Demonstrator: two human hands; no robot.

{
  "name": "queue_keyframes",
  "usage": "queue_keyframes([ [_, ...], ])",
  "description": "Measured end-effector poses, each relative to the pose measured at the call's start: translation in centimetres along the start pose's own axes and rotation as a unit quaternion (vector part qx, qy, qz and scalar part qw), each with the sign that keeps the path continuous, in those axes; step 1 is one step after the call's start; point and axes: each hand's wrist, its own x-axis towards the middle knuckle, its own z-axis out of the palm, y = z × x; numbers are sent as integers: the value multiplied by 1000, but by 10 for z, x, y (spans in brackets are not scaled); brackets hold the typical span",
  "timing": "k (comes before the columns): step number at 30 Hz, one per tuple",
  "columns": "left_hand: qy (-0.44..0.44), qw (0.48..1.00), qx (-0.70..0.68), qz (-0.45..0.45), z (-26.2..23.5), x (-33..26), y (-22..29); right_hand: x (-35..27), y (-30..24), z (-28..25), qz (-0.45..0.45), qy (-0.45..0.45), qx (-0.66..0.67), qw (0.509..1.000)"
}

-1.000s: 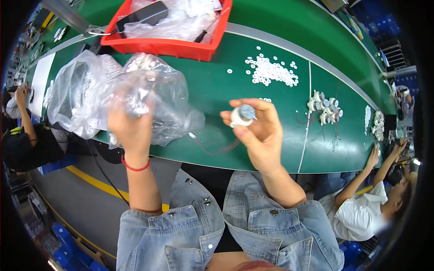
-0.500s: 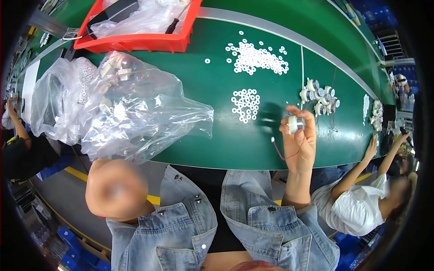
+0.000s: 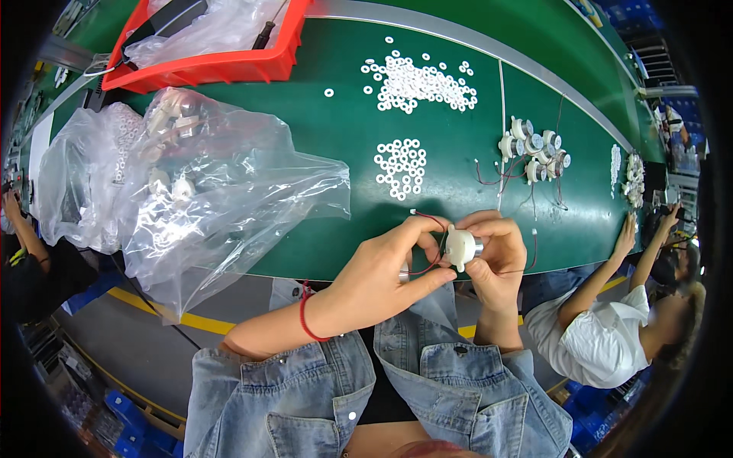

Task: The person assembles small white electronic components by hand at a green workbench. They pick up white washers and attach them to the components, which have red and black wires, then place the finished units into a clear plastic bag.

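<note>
Over the near edge of the green surface (image 3: 458, 183), the right hand (image 3: 498, 248) is gripping a cream-and-silver motor (image 3: 460, 247) between thumb and fingers, while the left hand (image 3: 374, 271) is holding a mostly hidden silver part (image 3: 404, 275) in its curled fingers, its fingertips lying close beside the motor. Beyond them, a clear plastic bag (image 3: 252, 202) is lying at left, white rings (image 3: 401, 166) are sitting in two groups, and wired motors (image 3: 537, 145) are resting clustered at right, any lettering too small to read. Farthest off, a red bin (image 3: 206, 75) is holding a black-handled tool (image 3: 263, 35).
</note>
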Motion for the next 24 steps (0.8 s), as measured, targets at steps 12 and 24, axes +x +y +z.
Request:
queue_keyframes([
  [12, 105, 987, 66, 106, 9, 8, -11, -1, 16, 1, 55, 30, 79, 995],
  [24, 129, 984, 85, 90, 5, 6, -12, -2, 8, 15, 128, 58, 159, 977],
])
